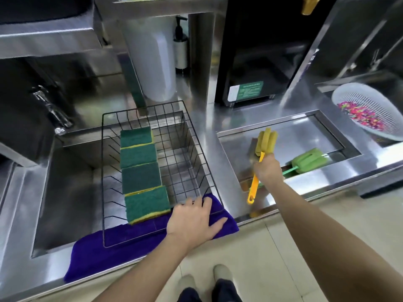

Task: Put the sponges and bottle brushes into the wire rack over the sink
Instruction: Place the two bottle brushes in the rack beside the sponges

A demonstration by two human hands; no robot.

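My right hand (267, 168) is clenched round the thin orange plastic handle of the yellow bottle brush (259, 162), gripping it high up, just under the ribbed foam head. The head points away from me and the handle's looped end hangs down toward the counter edge, the whole brush clear of the steel. Just beyond my knuckles the green bottle brush (305, 161) lies on its side at the lip of the shallow steel tray (322, 125), its spongy lobed head to the right and its slim green stem running left behind my hand.

My left hand (194, 221) lies flat and spread, fingers loose, grasping nothing, pressed on the plush purple cloth (122, 247) at the near right corner of the black wire rack (196, 131). The rack is a thin-rod grid basket resting over the brushed steel sink (69, 192), its near edge on the cloth. Inside it four sponges (140, 173) sit in a row front to back, each a rectangular slab with a coarse dark green scouring face and a yellow foam layer showing at the edges. Far right stands a white slotted plastic colander (357, 99) holding bright multicoloured bits.
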